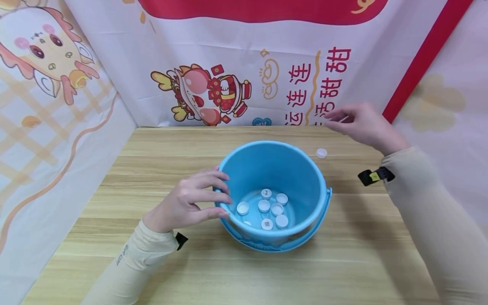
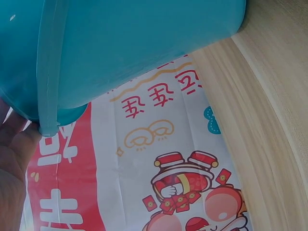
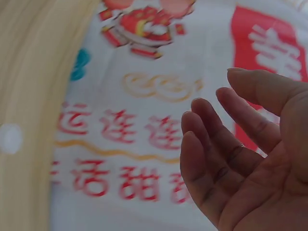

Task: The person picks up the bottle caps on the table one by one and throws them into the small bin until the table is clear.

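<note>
A light blue bucket (image 1: 272, 156) stands on the table, its handle (image 1: 267, 246) lowered along the near side. Inside, several small white bottle caps (image 1: 264, 206) lie on the bottom. My left hand (image 1: 192, 198) grips the bucket's left rim, fingers hooked over the edge; the left wrist view shows its fingers (image 2: 19, 144) at the rim. Up in the air beyond the bucket's right side is my right hand (image 1: 360, 125), its fingers loosely bent. Nothing lies in that palm in the right wrist view (image 3: 250, 159). One white cap (image 1: 321, 153) rests on the table below this hand.
The wooden table (image 1: 152, 161) meets a printed cloth backdrop (image 1: 236, 46) along its far edge. More cloth (image 1: 49, 140) hangs on the left side. A black strap (image 1: 375, 175) hangs from the right sleeve.
</note>
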Tool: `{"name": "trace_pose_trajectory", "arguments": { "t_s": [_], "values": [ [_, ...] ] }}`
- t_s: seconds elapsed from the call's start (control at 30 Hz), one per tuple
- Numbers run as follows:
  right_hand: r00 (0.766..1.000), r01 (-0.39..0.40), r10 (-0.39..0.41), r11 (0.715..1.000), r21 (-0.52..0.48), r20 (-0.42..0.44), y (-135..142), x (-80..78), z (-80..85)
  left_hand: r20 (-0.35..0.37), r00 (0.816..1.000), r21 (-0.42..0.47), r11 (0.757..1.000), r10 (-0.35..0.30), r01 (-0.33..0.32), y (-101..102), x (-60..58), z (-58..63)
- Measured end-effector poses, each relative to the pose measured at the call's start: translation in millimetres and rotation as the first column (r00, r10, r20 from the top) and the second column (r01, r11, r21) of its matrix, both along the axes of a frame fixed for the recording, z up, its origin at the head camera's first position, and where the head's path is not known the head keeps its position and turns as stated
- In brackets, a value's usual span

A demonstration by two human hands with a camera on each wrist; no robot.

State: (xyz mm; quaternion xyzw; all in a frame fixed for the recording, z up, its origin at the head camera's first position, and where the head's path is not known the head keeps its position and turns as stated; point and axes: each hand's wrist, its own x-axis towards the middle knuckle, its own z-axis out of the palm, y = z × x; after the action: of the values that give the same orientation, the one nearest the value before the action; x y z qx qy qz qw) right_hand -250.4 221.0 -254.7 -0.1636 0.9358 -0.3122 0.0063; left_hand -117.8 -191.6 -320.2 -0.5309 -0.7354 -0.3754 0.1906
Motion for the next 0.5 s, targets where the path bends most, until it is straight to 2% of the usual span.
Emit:
{"name": "trace_pose_trajectory", "arguments": {
  "t_s": [0.13, 0.27, 0.4, 0.5],
  "values": [
    [0.994, 0.039, -0.038, 0.999, -0.005, 0.1, 20, -24.3, -35.4, 0.009, 1.0, -0.004, 1.0, 0.002, -0.002, -1, 0.5, -0.4],
    [0.979, 0.062, -0.065, 0.998, 0.026, 0.193, 32, -44.0, -67.8, 0.007, 1.0, -0.002, 1.0, -0.002, 0.002, -1, 0.1, -0.7],
    [0.958, 0.071, -0.087, 0.995, 0.067, 0.274, 39, -56.2, -92.3, -0.005, 1.0, -0.001, 1.0, -0.012, 0.012, 0, -0.4, -0.7],
    [0.957, 0.053, -0.073, 0.995, 0.08, 0.282, 40, -63.6, -106.2, -0.013, 1.0, -0.001, 1.0, -0.015, 0.015, 0, -0.7, -0.5]
  ]
}}
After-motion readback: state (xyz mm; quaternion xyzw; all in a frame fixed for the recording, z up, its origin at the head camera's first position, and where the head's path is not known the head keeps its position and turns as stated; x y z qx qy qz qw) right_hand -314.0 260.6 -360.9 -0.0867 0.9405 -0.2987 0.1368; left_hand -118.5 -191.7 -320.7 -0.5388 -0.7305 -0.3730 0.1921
